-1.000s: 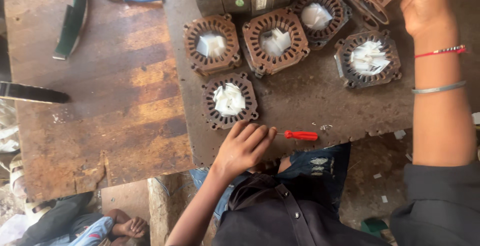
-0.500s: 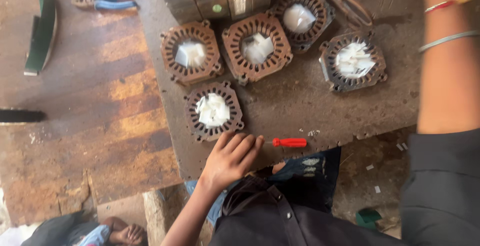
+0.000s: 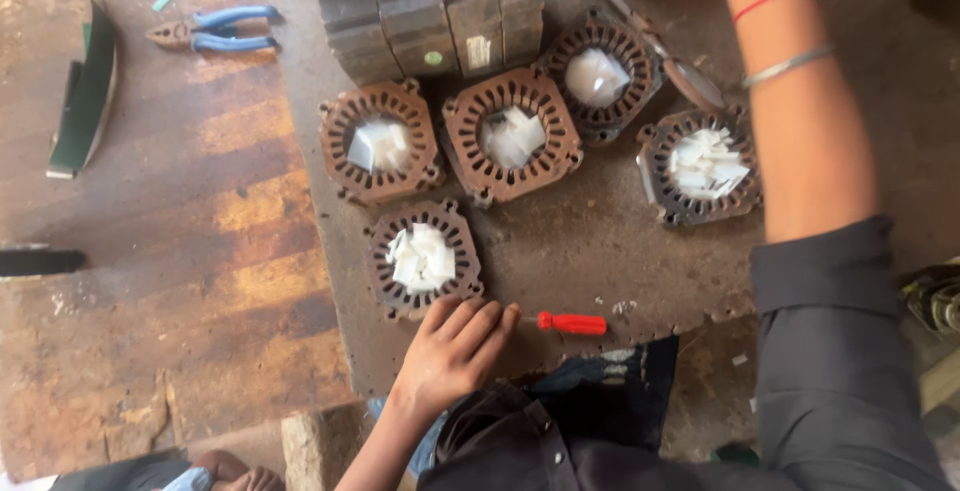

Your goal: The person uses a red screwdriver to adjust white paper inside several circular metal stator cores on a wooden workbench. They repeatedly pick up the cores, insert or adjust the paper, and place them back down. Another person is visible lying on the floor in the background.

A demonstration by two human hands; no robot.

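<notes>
Left hand (image 3: 452,351) rests palm down, fingers loosely spread, on the near edge of the metal bench (image 3: 600,251); it grips nothing, its fingertips lying just beside the nearest stator core (image 3: 423,258) and just left of a red-handled screwdriver (image 3: 570,323). Right arm (image 3: 800,121) reaches to the far side with bangles at the wrist; the hand itself is cut off by the frame edge, so its hold cannot be told. Five rusty stator cores stand on the bench, each with white insulation slips heaped in its bore: one near, two in the middle row (image 3: 380,141) (image 3: 512,136), one farther (image 3: 600,73), one to the right (image 3: 702,164). Judgement: the near core and the screwdriver are within easy reach of the left hand; steadying the core by its outer rim, clear of the slot teeth, would keep the loose slips from spilling. Dark block-shaped units (image 3: 430,11) stand at the far edge, carrying a small round green sticker (image 3: 432,57) and small pale rectangular labels (image 3: 477,51). Blue-handled pliers (image 3: 215,29) lie on the far-left worn wooden surface.
</notes>
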